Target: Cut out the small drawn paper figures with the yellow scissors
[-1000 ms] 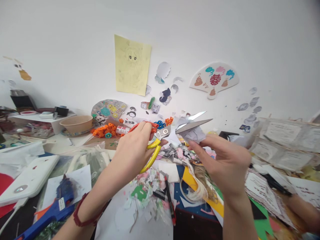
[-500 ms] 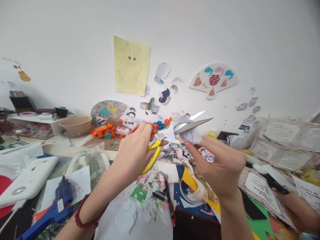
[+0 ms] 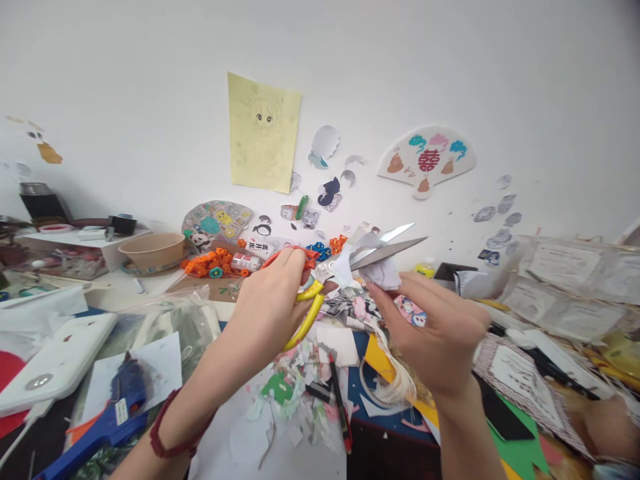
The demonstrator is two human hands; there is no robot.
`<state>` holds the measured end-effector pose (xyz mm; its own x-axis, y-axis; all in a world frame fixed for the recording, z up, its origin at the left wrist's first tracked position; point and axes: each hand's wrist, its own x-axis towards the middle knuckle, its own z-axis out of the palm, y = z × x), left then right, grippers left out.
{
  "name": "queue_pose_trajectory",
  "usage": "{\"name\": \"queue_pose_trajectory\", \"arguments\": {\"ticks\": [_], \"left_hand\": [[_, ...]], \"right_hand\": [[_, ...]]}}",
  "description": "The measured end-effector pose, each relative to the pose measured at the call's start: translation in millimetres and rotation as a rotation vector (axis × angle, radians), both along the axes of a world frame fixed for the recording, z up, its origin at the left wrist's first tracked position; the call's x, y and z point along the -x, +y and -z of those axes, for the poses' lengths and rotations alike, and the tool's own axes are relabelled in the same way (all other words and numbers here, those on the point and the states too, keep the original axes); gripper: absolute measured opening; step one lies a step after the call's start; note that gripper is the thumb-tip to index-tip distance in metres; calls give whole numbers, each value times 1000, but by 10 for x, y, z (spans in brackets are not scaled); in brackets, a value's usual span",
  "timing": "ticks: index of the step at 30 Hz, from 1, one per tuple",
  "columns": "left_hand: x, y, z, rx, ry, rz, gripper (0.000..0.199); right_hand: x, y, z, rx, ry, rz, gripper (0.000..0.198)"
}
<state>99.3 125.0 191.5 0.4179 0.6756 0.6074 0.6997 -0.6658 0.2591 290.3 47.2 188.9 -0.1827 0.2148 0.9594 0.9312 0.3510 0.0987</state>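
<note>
My left hand (image 3: pixel 270 307), a dark red band at its wrist, is closed on the handles of a pair of scissors (image 3: pixel 395 251) with red and yellow grips. The blades point right and stand partly apart, with paper between and around them. My right hand (image 3: pixel 440 327) pinches a small piece of whitish paper (image 3: pixel 383 275) under the blades; its fingertips are partly hidden. Below both hands lies a heap of paper scraps (image 3: pixel 300 393) on a white sheet.
A blue glue gun (image 3: pixel 113 407) and a white device (image 3: pixel 60 363) lie at left. Behind them stands a tan bowl (image 3: pixel 153 250). Orange flowers (image 3: pixel 215 263) sit by the wall. At far right is a blurred hand (image 3: pixel 607 427) of another person.
The scissors and paper have shifted only slightly; my right hand has moved a little to the left. The blurred hand at far right has moved lower and to the right.
</note>
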Motion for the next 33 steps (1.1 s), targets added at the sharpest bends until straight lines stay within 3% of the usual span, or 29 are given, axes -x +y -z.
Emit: {"name": "queue_pose_trajectory", "arguments": {"ticks": [10, 14, 22, 33], "left_hand": [[-16, 69, 13, 44, 13, 0, 34], [-45, 151, 50, 89, 22, -2, 37], [-189, 435, 209, 329, 4, 38, 44], [-191, 635, 296, 442, -93, 89, 49]], "right_hand": [[-8, 22, -17, 62, 42, -1, 25], [-37, 84, -12, 164, 120, -46, 23], [-164, 345, 91, 385, 306, -95, 15], [-327, 533, 184, 612, 572, -204, 18]]}}
